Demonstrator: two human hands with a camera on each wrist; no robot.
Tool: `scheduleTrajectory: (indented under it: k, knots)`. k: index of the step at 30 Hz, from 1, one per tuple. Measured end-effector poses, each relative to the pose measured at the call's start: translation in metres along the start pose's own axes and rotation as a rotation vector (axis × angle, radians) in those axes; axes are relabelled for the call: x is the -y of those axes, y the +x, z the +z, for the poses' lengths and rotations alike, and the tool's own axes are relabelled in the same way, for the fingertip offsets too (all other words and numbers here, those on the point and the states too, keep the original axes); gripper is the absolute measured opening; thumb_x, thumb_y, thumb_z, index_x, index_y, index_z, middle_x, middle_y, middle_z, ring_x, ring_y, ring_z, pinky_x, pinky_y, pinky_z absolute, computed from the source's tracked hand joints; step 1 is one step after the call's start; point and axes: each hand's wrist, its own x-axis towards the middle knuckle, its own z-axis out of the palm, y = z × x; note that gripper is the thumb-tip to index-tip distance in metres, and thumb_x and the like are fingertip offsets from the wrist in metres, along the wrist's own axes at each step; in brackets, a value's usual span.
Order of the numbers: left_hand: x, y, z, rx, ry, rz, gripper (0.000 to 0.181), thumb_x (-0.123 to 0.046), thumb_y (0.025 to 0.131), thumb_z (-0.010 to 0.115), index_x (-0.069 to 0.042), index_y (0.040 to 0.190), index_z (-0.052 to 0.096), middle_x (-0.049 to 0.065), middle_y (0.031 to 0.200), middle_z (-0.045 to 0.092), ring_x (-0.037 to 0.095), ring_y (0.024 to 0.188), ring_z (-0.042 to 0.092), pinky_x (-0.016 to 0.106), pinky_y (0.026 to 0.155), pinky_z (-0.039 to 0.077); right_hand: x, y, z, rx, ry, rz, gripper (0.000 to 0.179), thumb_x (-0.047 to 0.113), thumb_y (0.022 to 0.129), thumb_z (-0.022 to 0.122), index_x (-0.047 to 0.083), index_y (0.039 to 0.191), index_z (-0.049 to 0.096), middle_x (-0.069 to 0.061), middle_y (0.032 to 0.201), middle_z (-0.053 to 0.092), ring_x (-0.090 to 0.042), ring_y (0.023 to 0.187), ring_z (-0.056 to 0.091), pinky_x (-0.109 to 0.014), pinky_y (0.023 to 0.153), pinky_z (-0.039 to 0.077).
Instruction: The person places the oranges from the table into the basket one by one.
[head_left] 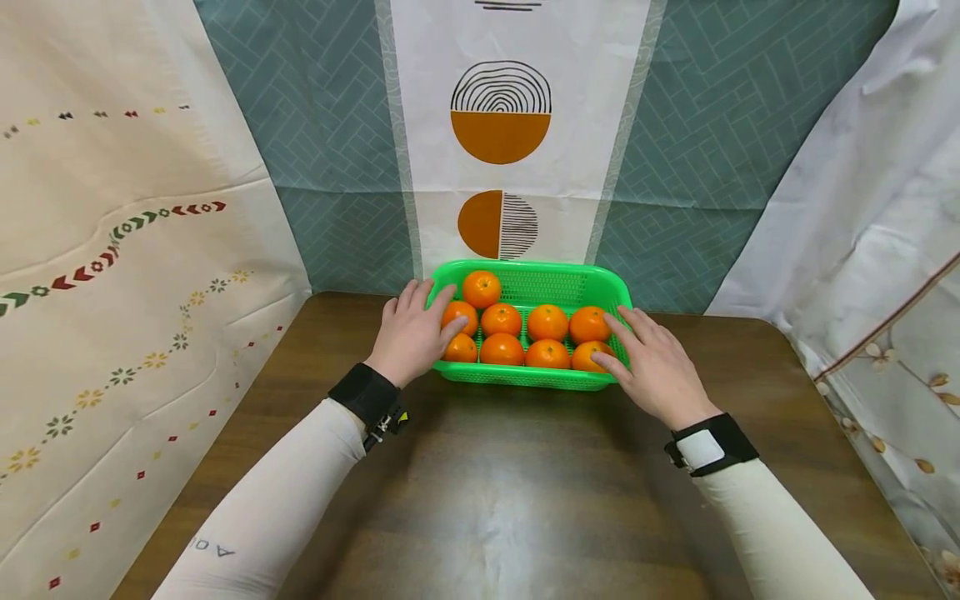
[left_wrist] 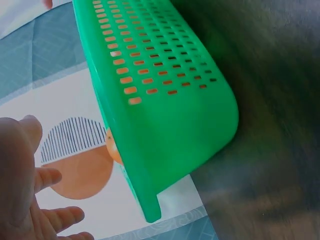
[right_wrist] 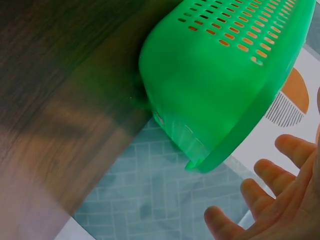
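A green plastic basket [head_left: 525,377] with slotted walls stands on the table and holds several oranges [head_left: 547,323], mostly in two rows, with one orange [head_left: 482,289] at the back left. My left hand [head_left: 415,332] is at the basket's left end, fingers spread and thumb over the nearest oranges. At the right end, my right hand [head_left: 658,365] has its fingers extended over the rim. Both wrist views show the hands, left [left_wrist: 22,195] and right [right_wrist: 287,200], just off the basket's ends with loosely extended fingers and nothing in them.
The brown wooden table [head_left: 480,483] stretches toward me in front of the basket. Close behind the basket hangs a patterned curtain [head_left: 337,150]. Light cloths hang along the left side [head_left: 112,333] and the right side [head_left: 862,208].
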Motion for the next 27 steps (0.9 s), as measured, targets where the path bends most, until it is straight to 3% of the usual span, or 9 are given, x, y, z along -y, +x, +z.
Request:
scheduleTrajectory:
  k: [18,27]
  knots:
    - [-0.021,-0.026,0.008,-0.038,0.023,0.068,0.073,-0.06,0.114,0.049,-0.017,0.173,0.041,0.02,0.179,0.028,0.045,0.166,0.019,0.074,0.126,0.021,0.004,-0.011,-0.005,-0.07,0.006,0.013,0.075,0.048,0.11,0.067,0.005,0.167,0.047,-0.023,0.173,0.039,-0.047,0.161,0.03,-0.069,0.126,0.026]
    - [-0.024,-0.053,0.009,-0.127,0.067,0.128,0.073,-0.057,0.112,0.057,-0.017,0.171,0.043,0.02,0.177,0.032,0.047,0.164,0.024,0.075,0.125,0.024,0.017,-0.018,-0.001,-0.102,0.007,0.003,0.077,0.046,0.108,0.071,0.006,0.168,0.046,-0.022,0.172,0.041,-0.046,0.162,0.03,-0.07,0.126,0.028]
